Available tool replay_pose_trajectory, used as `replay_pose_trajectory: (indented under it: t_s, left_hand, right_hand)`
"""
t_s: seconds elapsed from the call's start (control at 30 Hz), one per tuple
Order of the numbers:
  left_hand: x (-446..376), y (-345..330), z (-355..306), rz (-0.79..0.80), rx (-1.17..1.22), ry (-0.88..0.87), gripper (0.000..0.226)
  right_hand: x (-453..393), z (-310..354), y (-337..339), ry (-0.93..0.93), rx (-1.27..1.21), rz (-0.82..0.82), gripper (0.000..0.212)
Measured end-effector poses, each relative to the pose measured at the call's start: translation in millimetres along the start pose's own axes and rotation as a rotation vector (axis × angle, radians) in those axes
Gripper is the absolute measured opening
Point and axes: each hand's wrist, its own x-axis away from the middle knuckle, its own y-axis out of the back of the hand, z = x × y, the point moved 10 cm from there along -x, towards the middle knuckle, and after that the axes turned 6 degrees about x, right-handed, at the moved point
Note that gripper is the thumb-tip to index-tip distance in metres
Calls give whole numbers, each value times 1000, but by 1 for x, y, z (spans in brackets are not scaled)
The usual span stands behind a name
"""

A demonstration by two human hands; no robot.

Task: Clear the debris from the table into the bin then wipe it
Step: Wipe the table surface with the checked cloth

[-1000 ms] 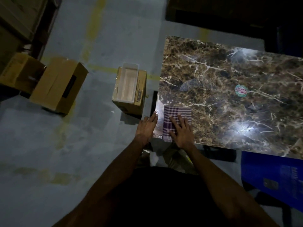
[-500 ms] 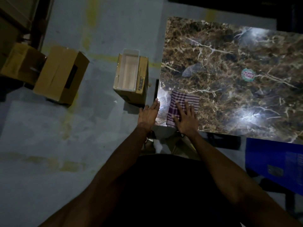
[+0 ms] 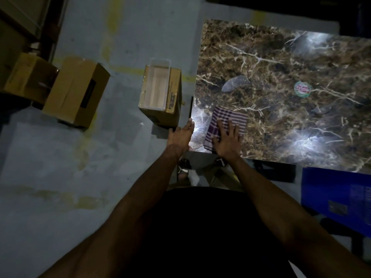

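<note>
Head view: checked cloth (image 3: 226, 124) lying flat at the near left corner of the marbled bench (image 3: 281, 63), slid a little further in from the near edge than a second ago, still pinned under the right hand (image 3: 227, 140). Looks like wiping already under way, starting at this corner; no loose debris made out on the bench in this dim light, only a round sticker (image 3: 302, 89) well out toward the middle and grey patches that could be part of the pattern. Open cardboard box (image 3: 160, 91) on the floor just beside the bench's left edge, probably serving as the bin; contents too dark to tell.

Right hand palm down on the cloth, fingers (image 3: 230, 125) straight and spread, pressing rather than gripping, forearm reaching forward from low in the picture. Left hand (image 3: 180, 135) at the bench's left corner, fingers relaxed and nearly straight, tips touching or just over the edge, holding nothing, as though bracing or ready to catch crumbs; hard to say which.

Two more cardboard boxes (image 3: 74, 93) further left on the floor; blue chair (image 3: 337, 197) at lower right.
</note>
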Motion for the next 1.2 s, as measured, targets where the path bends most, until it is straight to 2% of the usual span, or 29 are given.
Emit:
replay_pose_trajectory:
  t_s: [0.07, 0.13, 0.23, 0.3, 0.4, 0.5, 0.6, 0.73, 0.9, 1.03, 1.13, 1.2]
  left_hand:
    - [2, 3, -1, 27, -16, -16, 122]
    - [6, 6, -3, 37, -26, -33, 125]
    - [8, 9, -5, 23, -25, -34, 128]
    - [9, 7, -6, 17, -39, -17, 128]
    - [11, 7, -9, -23, -92, 7, 128]
    - [10, 7, -8, -97, -121, 32, 129]
    - [10, 7, -8, -118, -89, 45, 120]
    - [10, 11, -6, -86, -52, 39, 129]
    - [14, 13, -7, -63, -50, 31, 128]
    - [15, 14, -7, -52, -2, 18, 123]
    - [16, 17, -4, -58, 81, -3, 106]
    - [16, 18, -2, -56, 102, -13, 105]
  right_hand:
    - [-3, 28, -1, 36, -2, -7, 69]
    - [11, 51, -13, 176, 31, 14, 67]
    - [39, 42, -22, 319, 85, 38, 67]
    - [43, 17, -15, 293, 90, 44, 69]
    - [23, -9, -4, 143, 44, 39, 74]
    - [6, 10, 2, 59, 7, 15, 70]
    - [16, 45, -7, 127, 23, 30, 67]
    - [41, 36, -20, 236, 68, 56, 67]
    - [20, -10, -5, 79, 28, 51, 72]
    - [15, 30, -12, 103, 15, -9, 72]
    - [23, 69, -35, 144, -14, 12, 75]
    - [25, 74, -39, 144, -53, 11, 77]
